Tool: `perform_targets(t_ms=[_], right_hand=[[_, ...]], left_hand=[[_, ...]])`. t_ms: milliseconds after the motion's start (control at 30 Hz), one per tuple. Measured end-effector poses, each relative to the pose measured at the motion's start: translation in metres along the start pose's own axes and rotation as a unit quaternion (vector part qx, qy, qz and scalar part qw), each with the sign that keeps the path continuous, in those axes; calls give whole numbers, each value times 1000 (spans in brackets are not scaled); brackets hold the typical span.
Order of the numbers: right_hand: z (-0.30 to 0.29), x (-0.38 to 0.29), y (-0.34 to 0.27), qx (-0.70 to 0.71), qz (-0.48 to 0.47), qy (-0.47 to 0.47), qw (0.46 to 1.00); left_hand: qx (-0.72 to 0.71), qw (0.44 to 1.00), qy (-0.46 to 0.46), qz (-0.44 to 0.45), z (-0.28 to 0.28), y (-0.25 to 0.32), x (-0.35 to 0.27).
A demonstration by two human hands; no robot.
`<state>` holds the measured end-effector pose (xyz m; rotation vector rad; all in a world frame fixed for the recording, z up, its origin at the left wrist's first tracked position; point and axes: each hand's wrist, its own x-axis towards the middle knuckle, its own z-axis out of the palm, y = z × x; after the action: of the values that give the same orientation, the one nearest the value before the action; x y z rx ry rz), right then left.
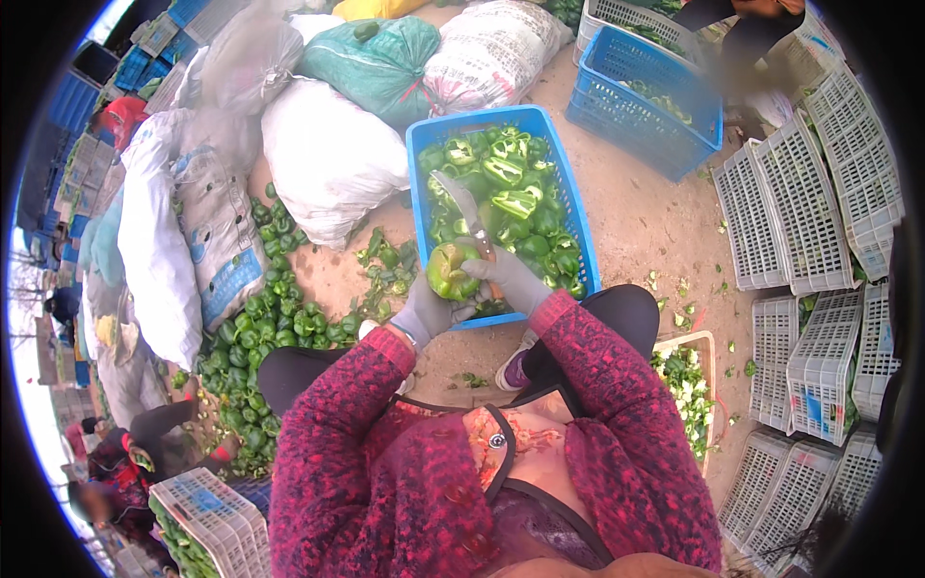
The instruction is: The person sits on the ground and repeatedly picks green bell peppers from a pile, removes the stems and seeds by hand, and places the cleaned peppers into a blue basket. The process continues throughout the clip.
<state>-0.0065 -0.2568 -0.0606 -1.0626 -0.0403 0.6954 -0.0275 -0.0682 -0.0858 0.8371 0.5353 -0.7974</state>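
My left hand [426, 311], in a grey glove, holds a green bell pepper [451, 272] from below and the left. My right hand [512, 280], gloved too, grips the handle of a knife [466, 206]; its thumb touches the pepper, and the blade points up and away from me. Both hands are over the near end of a blue plastic crate [589, 246] between my knees. Cut and whole green peppers [514, 204] fill much of it. The fingers under the pepper are partly hidden.
Loose bell peppers [249, 347] are heaped at left beside woven sacks [332, 155]. Another blue crate [636, 108] stands ahead right. Grey crates [802, 209] are stacked at right, near a tub of pepper scraps [708, 404]. Other people are at lower left and upper right.
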Motion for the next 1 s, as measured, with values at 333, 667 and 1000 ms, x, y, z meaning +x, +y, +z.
perform_targets(t_ms=[333, 667, 1000], right_hand=[[-26, 2, 17, 39, 21, 86, 995], [-60, 10, 36, 92, -234, 38, 967], [-66, 14, -41, -186, -113, 144, 965]], left_hand=[[312, 874, 78, 365, 19, 2, -16], [-128, 940, -126, 290, 9, 10, 59], [126, 971, -193, 68, 37, 60, 29]])
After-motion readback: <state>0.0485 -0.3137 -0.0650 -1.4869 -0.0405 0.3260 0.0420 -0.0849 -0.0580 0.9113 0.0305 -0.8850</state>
